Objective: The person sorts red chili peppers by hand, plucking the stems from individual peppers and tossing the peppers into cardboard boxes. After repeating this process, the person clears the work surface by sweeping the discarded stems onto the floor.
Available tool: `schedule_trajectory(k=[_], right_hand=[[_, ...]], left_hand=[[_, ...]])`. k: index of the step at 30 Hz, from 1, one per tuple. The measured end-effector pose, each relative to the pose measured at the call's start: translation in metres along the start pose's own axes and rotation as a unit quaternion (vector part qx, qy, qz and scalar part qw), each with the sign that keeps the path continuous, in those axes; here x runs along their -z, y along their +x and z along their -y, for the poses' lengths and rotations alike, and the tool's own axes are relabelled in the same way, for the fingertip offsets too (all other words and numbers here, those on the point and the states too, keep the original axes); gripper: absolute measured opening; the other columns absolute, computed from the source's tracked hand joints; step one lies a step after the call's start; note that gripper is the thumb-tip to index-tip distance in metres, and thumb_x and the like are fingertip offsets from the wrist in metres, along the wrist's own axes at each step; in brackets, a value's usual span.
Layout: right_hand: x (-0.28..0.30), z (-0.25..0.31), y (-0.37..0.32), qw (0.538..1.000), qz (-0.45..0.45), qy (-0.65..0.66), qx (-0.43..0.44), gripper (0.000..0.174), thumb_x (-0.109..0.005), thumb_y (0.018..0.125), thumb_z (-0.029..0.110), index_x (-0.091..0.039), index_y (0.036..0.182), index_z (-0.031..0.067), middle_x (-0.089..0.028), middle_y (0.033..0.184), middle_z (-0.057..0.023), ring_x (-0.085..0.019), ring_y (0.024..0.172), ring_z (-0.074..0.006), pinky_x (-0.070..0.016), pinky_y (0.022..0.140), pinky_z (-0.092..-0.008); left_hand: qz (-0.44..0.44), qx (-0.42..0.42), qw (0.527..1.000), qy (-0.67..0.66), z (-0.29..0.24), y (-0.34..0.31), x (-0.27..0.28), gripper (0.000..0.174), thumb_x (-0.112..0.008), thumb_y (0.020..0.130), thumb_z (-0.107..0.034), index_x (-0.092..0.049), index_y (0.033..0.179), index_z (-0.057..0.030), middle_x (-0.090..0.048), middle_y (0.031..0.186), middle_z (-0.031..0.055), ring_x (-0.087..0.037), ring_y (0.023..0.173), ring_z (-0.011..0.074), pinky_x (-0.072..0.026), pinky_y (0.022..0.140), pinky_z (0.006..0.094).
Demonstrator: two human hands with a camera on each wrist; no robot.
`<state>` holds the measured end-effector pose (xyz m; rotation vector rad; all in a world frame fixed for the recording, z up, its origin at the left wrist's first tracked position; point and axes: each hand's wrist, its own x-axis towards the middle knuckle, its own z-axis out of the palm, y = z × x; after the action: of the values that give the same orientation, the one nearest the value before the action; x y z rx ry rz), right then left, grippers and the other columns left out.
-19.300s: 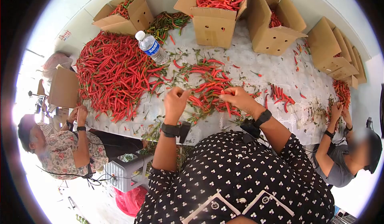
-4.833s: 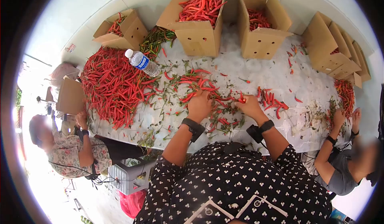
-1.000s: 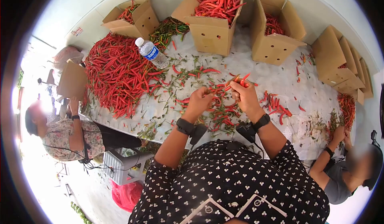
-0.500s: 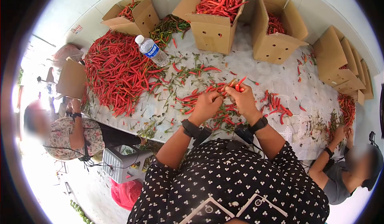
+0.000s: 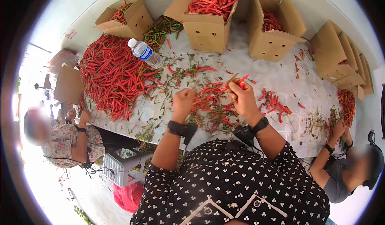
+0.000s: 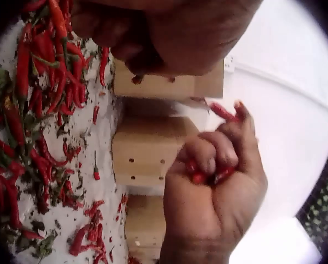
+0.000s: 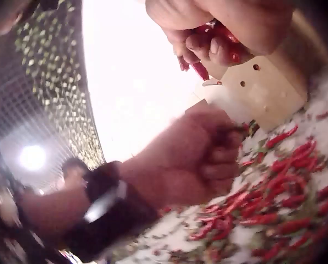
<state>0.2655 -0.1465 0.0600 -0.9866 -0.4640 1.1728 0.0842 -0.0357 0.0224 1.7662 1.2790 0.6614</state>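
Observation:
My right hand (image 5: 245, 101) grips several red chili peppers (image 5: 243, 83) above the middle of the table, their ends sticking out past the thumb and forefinger. In the left wrist view, that hand's curled fingers press chilies into the palm, and one chili (image 6: 223, 112) points out from the fingertips. My left hand (image 5: 183, 103) is a little apart to the left, its fingers curled, over the near edge of the loose chilies (image 5: 208, 98). It is blurred in the right wrist view, with no chili visible in its fingers.
A big heap of red chilies (image 5: 116, 72) lies to the left, with a water bottle (image 5: 145, 53) at its edge. Cardboard boxes (image 5: 206, 34) with chilies line the back. A small chili group (image 5: 274, 101) lies right. People sit at both sides; stems litter the table (image 5: 236, 32).
My left hand has drawn away to the left from the right hand, where the two were close half a second ago. The right hand keeps its chilies in nearly the same place.

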Motion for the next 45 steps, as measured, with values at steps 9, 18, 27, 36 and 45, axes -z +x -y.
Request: schedule_trajectory(k=[9,18,27,36,45], right_hand=[[0.066,-0.002,0.003,0.993,-0.082,0.050,-0.072,0.008,-0.058,0.083,0.010,-0.057,0.081,0.0030,-0.047,0.063,0.0027,-0.036,0.048,-0.0043,-0.0256,0.042,-0.0197],[0.120,0.013,-0.007,0.957,-0.170,-0.223,-0.080,0.009,-0.060,0.077,0.012,-0.059,0.079,0.0033,-0.060,0.068,-0.0031,-0.045,0.048,-0.0045,-0.0322,0.039,-0.0186],[0.139,0.024,-0.027,0.751,-0.206,-0.622,0.084,0.020,-0.062,0.067,0.016,-0.062,0.082,0.0029,-0.061,0.065,-0.0128,-0.061,0.060,-0.0251,-0.0467,0.059,-0.0350],[0.057,-0.004,-0.008,0.809,-0.061,-0.582,0.052,0.023,-0.064,0.068,0.023,-0.060,0.073,0.0007,-0.058,0.064,-0.0175,-0.058,0.061,-0.0324,-0.0447,0.058,-0.0383],[0.085,-0.004,-0.008,0.716,0.019,-0.696,0.057,0.029,-0.062,0.067,0.029,-0.059,0.067,0.0005,-0.057,0.064,-0.0199,-0.057,0.063,-0.0354,-0.0453,0.059,-0.0415]], left_hand=[[-0.153,-0.023,0.945,0.287,0.085,-0.005,0.082,0.020,-0.060,0.073,-0.011,-0.062,0.092,-0.0052,-0.061,0.079,0.0139,-0.061,0.075,0.0290,-0.0475,0.062,0.0361],[0.004,-0.153,0.972,0.179,0.050,-0.003,0.028,0.026,-0.064,0.069,-0.010,-0.062,0.094,-0.0074,-0.057,0.098,0.0124,-0.058,0.082,0.0306,-0.0487,0.066,0.0378],[0.114,-0.196,0.914,0.336,0.011,-0.002,0.010,0.018,-0.061,0.070,-0.010,-0.062,0.087,-0.0101,-0.054,0.089,0.0081,-0.059,0.078,0.0270,-0.0493,0.063,0.0370],[0.129,-0.241,0.888,0.371,0.022,-0.005,0.003,0.017,-0.057,0.071,-0.010,-0.058,0.088,-0.0089,-0.053,0.093,0.0092,-0.058,0.073,0.0294,-0.0484,0.062,0.0386],[0.118,-0.225,0.890,0.379,0.021,-0.004,0.017,0.016,-0.060,0.070,-0.010,-0.058,0.086,-0.0069,-0.055,0.087,0.0102,-0.059,0.073,0.0295,-0.0494,0.061,0.0393]])
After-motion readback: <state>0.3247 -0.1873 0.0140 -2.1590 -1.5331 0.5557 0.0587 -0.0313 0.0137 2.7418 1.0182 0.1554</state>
